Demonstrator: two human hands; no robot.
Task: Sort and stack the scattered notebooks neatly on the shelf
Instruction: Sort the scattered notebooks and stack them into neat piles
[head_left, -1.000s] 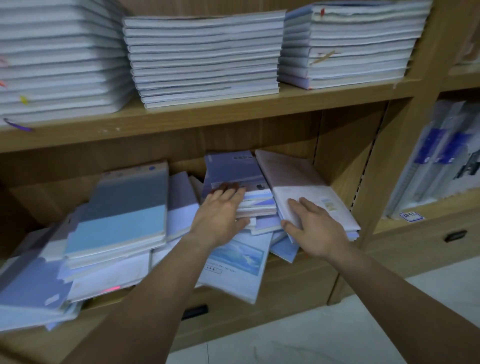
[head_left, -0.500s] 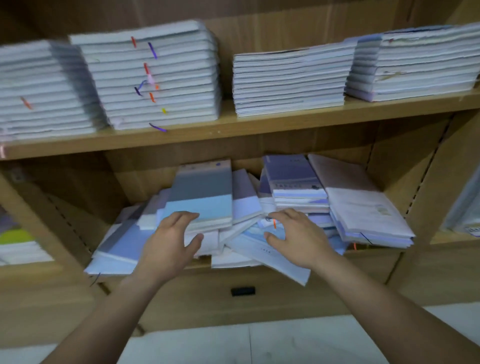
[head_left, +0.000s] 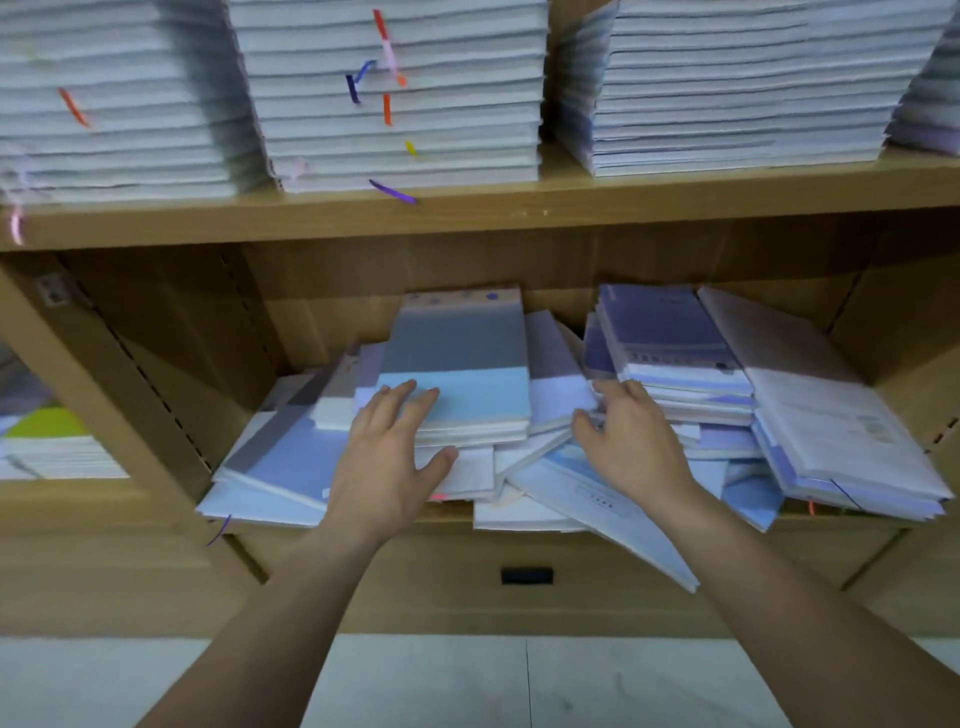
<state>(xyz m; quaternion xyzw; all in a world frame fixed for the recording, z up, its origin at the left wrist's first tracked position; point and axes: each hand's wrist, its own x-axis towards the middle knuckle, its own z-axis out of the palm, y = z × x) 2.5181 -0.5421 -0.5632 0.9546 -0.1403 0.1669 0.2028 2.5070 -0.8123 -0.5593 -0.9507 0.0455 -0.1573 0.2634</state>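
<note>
**Left grip (head_left: 389, 457) and right grip (head_left: 634, 447) lie flat on the loose notebooks**

The left grip holds nothing. Its fingers are straight and rest on the cover of the light-blue notebook (head_left: 457, 389), with the thumb spread to the side. The right grip is also unclenched, its fingers laid against the low edge of the purple stack (head_left: 670, 358). If a fingertip hooks under a cover there, I cannot see it.

The scattered notebooks (head_left: 291, 457) lie in crossed layers on the lower shelf (head_left: 857, 524), and one white notebook (head_left: 639, 535) hangs over its front edge. On the upper shelf (head_left: 571, 202) the neat stacks (head_left: 395, 130) stand close together.

These notebooks look thin and light, with soft covers that bend and slide easily on each other. I think it is better to take a few together by the two long sides, near the spine, and not by one corner. A loose one may slip out to the floor (head_left: 415, 686).
</note>
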